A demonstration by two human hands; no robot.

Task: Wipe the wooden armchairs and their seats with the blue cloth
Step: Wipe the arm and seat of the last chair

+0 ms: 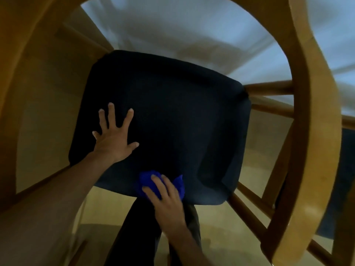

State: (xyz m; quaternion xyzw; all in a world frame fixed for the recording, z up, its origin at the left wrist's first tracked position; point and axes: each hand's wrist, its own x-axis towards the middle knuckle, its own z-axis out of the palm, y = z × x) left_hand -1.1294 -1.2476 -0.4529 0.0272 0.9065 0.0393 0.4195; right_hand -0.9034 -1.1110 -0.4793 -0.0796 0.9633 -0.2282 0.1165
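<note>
Right hand (165, 196) is down at the near edge of the dark seat (172, 116), fingers curled over the bunched blue cloth (148, 179) and pressing it onto the cushion just beside that front lip. Left hand (115, 139) is spread wide and flat, holding nothing, planted near the seat's near-left corner as a brace. The wooden armchair frame (307, 131) arcs around the whole seat, its curved arm sweeping down the right side with rungs showing beyond the right edge.

Now, the risks. The cloth sits so close to the front lip that a pull toward the body would likely carry it off the edge and onto the person's dark trousers (134, 237), leaving that strip half wiped. It is also wadded into a small lump, so each stroke probably covers a narrow band; the far corners could easily get skipped. And the braced palm covers a patch of cushion, which stays untouched unless that hand shifts. Leaning hard on it might tip or slide the chair.
</note>
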